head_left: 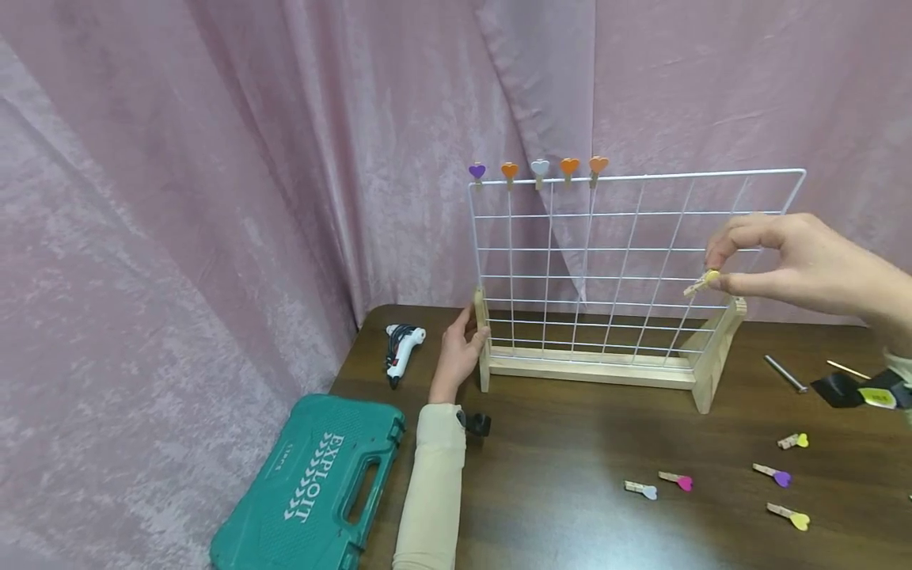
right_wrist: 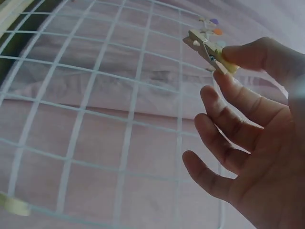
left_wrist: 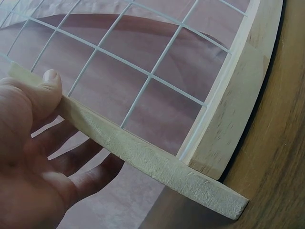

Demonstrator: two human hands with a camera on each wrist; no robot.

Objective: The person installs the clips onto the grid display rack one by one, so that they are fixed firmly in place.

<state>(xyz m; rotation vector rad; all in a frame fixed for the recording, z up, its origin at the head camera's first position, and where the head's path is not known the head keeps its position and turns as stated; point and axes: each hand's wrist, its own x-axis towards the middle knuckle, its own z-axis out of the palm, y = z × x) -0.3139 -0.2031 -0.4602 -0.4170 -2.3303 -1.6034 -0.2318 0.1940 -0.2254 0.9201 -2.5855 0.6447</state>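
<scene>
A white wire grid (head_left: 627, 249) stands upright in a wooden stand (head_left: 591, 368). My left hand (head_left: 458, 352) grips the stand's left side post (left_wrist: 143, 148), thumb on one face and fingers behind it. Between thumb and index finger, my right hand (head_left: 791, 257) pinches a small wooden clothespin (head_left: 701, 283) with a yellow heart, held in front of the grid's right part. In the right wrist view the clothespin (right_wrist: 207, 51) points away from the fingertips, its other fingers spread. Along the grid's top left wire sit several heart clothespins, among them a purple one (head_left: 477, 171) and a white one (head_left: 540, 169).
Several loose heart clothespins lie on the table at right front, including a pink one (head_left: 677, 480) and a purple one (head_left: 773, 475). A green tool case (head_left: 313, 483) and a glue gun (head_left: 403, 352) lie at left. A metal bolt (head_left: 786, 374) lies right of the stand.
</scene>
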